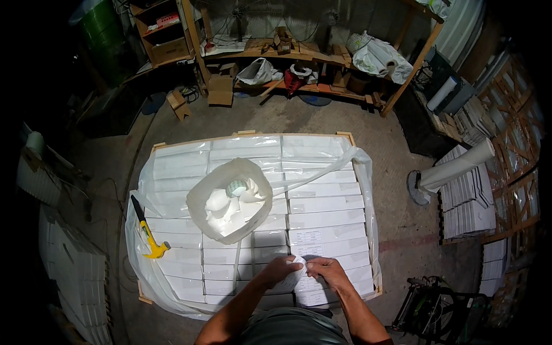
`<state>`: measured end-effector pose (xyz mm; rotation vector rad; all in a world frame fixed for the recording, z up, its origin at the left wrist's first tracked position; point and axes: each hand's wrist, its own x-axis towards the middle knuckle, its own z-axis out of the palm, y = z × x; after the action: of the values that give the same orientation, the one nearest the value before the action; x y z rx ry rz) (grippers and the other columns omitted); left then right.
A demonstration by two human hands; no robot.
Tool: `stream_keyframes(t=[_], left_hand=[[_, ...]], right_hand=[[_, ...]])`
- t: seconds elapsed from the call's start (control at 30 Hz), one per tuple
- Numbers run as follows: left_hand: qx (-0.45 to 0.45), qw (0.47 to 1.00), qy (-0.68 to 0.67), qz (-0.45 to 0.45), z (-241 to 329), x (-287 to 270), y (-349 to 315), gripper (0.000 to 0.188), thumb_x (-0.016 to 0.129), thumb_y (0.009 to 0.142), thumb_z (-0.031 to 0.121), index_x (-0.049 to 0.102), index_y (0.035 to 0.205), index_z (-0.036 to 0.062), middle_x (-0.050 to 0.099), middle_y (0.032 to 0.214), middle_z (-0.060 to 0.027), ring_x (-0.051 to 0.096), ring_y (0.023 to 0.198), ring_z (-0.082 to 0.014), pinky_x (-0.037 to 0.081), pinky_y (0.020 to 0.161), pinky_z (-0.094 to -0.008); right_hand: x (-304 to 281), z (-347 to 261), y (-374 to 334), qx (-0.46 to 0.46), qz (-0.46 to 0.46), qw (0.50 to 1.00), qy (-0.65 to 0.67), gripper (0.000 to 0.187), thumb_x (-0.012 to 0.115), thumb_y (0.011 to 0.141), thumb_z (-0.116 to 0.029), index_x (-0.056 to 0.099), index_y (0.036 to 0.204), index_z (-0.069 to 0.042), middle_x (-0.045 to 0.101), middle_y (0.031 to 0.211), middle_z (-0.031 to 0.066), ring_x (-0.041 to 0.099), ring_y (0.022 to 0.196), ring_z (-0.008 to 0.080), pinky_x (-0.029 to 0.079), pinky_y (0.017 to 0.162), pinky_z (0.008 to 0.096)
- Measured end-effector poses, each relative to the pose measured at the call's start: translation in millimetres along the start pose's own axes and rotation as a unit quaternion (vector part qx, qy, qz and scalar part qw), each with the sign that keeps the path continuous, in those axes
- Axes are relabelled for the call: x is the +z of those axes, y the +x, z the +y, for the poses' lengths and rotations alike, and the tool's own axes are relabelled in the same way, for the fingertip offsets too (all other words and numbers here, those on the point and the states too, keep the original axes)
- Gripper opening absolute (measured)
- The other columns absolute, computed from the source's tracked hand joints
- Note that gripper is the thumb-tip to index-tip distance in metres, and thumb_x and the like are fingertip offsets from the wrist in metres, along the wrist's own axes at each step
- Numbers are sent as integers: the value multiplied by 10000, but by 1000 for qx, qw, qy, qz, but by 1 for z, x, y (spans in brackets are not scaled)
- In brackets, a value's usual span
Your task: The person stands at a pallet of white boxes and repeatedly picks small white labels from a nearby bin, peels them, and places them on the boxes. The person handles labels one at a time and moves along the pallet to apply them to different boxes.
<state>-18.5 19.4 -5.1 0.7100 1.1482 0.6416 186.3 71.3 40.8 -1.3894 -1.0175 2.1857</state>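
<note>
My left hand [280,269] and my right hand [325,269] meet over the near edge of a stack of flat white boxes [325,218]. Together they pinch a small white sheet or label [297,272], the left from its left side, the right from its right. The boxes lie in rows on a wooden pallet [247,134] lined with clear plastic film [362,167]. An open white bag [230,200] sits on the boxes beyond my hands, holding white pieces and a roll of tape [236,188]. A yellow-handled hammer [148,230] lies at the left on the film.
Wooden shelves [299,54] with bags, cartons and fans stand at the far side. A white roll on a round base [454,169] leans at the right beside stacks of white boxes [468,201]. More white stacks [75,270] line the left. Concrete floor surrounds the pallet.
</note>
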Motion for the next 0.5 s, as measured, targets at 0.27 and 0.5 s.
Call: stream_keyframes(t=[0.27, 0.5], left_hand=[[5, 999, 35, 18, 11, 3, -7, 342, 639, 886, 295, 675, 1087, 21, 651, 924, -47, 550, 811, -100, 453, 742, -284], [52, 982, 173, 49, -4, 10, -2, 377, 628, 881, 300, 657, 1099, -7, 669, 896, -98, 591, 812, -180, 475, 781, -346]], right_hand=[[4, 10, 1, -59, 41, 987, -141, 230, 677, 870, -194, 709, 913, 30, 668, 756, 40, 583, 698, 100, 464, 660, 248], [6, 30, 4, -144, 84, 940, -298, 211, 664, 837, -215, 679, 862, -6, 653, 698, 101, 610, 631, 168, 488, 617, 323]])
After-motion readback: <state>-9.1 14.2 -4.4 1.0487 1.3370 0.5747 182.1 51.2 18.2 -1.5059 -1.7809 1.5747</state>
